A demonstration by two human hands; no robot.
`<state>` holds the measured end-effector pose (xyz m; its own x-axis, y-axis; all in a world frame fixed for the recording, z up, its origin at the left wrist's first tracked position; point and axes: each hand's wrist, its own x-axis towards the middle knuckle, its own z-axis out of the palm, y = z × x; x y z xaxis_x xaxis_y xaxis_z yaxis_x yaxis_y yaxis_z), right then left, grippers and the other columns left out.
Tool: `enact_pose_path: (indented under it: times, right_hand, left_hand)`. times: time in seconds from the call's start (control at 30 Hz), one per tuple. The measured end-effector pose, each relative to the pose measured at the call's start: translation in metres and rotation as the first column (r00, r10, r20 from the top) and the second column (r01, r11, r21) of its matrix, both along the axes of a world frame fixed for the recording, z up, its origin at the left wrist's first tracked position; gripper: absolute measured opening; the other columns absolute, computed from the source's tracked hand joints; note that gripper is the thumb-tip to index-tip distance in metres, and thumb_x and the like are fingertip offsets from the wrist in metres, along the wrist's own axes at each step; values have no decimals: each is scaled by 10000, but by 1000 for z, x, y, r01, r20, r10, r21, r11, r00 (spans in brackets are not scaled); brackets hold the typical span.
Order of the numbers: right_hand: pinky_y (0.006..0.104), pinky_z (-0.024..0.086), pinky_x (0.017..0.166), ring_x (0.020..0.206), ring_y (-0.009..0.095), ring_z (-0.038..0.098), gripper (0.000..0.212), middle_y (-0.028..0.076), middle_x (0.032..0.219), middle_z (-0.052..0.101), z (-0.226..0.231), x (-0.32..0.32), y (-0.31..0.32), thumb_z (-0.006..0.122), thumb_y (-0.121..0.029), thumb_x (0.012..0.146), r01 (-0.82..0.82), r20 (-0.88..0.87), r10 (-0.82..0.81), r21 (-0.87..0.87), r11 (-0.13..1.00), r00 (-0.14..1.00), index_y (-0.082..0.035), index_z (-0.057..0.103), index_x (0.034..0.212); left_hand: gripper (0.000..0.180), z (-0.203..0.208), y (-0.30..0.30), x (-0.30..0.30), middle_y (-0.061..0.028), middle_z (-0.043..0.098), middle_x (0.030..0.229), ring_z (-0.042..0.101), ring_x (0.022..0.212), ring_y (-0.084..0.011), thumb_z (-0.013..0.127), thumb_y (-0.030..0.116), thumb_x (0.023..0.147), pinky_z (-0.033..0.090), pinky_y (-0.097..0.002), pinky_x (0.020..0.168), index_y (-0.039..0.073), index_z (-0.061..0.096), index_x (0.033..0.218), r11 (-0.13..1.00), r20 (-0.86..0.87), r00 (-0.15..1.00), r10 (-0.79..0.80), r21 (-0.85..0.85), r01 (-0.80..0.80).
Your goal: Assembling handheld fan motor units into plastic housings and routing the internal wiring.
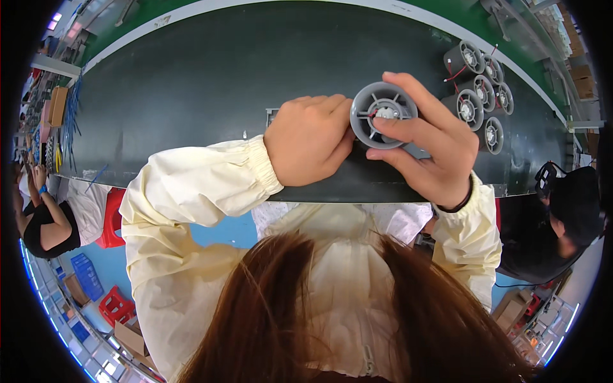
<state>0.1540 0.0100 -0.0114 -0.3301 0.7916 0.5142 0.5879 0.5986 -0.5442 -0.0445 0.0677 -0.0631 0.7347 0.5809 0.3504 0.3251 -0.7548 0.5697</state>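
My right hand [440,140] grips a grey round fan housing [359,102] by its rim, with the fingers spread round it. Spokes meet at the hub of the housing, where a white part and a bit of red wire show; one finger lies over the hub. Close against the left side of the housing, my left hand [310,137] is closed with its back up. Its fingertips are hidden beneath it, so what they hold cannot be seen. A small metal piece [271,116] sticks out from behind the left hand.
Several similar grey fan housings [470,110], some with red wires, stand on the dark table [191,96] at the right. Blue wires [71,127] hang by a cardboard box [58,106] at the left end. Other people sit at both sides; a red chair [116,305] stands lower left.
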Motion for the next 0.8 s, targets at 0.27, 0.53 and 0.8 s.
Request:
enact_pose_path:
  times: [0.27, 0.53, 0.8]
  right_hand:
    - [343, 570, 782, 946, 349, 692, 352, 329, 1225, 570, -22, -16, -11, 868, -52, 600, 156, -39, -151, 171, 973, 988, 33, 673, 880]
    - [349, 497, 906, 1054, 301, 646, 350, 272, 1274, 575, 3, 8, 23, 841, -17, 580, -269, -124, 246, -230, 935, 961, 0, 690, 896]
    - [406, 462, 957, 1178, 404, 568, 283, 346, 1227, 562, -11, 17, 21, 800, 30, 641, -355, -302, 287, -199, 913, 909, 41, 646, 879]
  left_hand:
    - [173, 3, 3, -4, -110, 580, 760, 609, 720, -309, 632, 122, 756, 477, -400, 634, 23, 534, 859, 996, -36, 999, -13, 85, 16]
    - [200, 0, 1, -9, -153, 610, 818, 613, 748, -363, 619, 105, 760, 497, -435, 646, 2, 541, 912, 997, -26, 998, -52, -51, 50]
    - [159, -3, 5, -7, -150, 600, 802, 607, 734, -368, 601, 94, 774, 496, -444, 644, -2, 529, 878, 997, -51, 996, -78, 3, 78]
